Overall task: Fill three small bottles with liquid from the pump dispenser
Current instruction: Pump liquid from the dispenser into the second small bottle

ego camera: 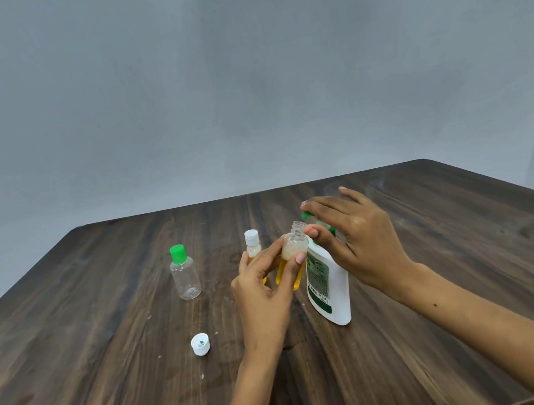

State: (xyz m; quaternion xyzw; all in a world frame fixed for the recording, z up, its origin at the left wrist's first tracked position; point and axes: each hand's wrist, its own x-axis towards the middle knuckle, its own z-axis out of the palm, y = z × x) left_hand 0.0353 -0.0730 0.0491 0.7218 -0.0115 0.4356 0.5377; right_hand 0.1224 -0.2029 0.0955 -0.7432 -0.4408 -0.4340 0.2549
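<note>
My left hand [264, 286] grips a small open bottle [293, 254] holding yellow liquid with foam on top, tilted slightly beside the nozzle. My right hand [350, 238] rests over the green pump head [306, 216] of the white dispenser bottle [332, 288], thumb at the small bottle's neck. Behind my left hand stands a white-capped small bottle [252, 244] with yellow liquid, partly hidden. An empty clear bottle with a green cap [184, 273] stands to the left. A loose white cap [200, 344] lies on the table, open side up.
Everything sits on a dark wooden table [112, 381] whose far edge meets a plain grey wall. Small wet spots show on the wood near the loose cap.
</note>
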